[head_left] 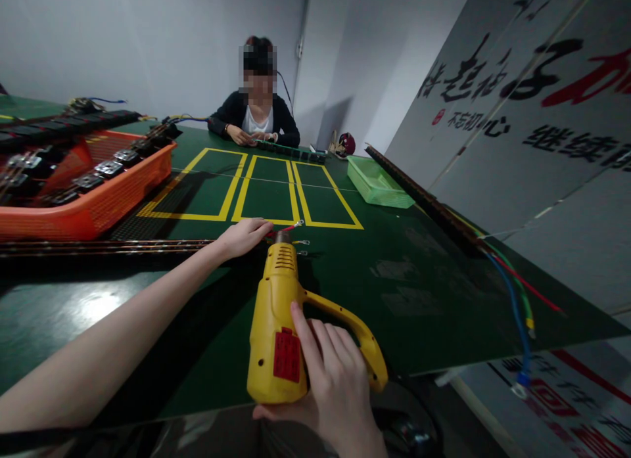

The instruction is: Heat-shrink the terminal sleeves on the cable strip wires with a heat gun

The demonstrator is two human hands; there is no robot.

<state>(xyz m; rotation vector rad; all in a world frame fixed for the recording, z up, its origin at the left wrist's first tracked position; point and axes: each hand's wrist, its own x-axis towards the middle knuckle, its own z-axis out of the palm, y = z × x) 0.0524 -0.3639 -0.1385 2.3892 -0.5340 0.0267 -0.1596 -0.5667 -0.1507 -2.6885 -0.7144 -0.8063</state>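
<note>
My right hand (338, 372) is wrapped around the body of a yellow heat gun (276, 294) with a red label. Its loop handle points right, and its metal nozzle (282, 236) faces away from me. Just beyond the nozzle, my left hand (244, 238) pinches a red wire (286, 229) that ends in a ring terminal (300, 223). Nozzle and wire look very close; whether they touch I cannot tell. Two more ring terminals (304, 242) lie right of the nozzle. A long strip assembly (123, 246) runs left from under my left hand.
An orange basket (133, 175) with dark parts stands at left. Yellow tape rectangles (269, 221) mark the green table (340, 274). Farther right are a light green basket (382, 198) and a long dark strip (424, 198) with coloured wires overhanging the edge. A person (259, 119) sits opposite.
</note>
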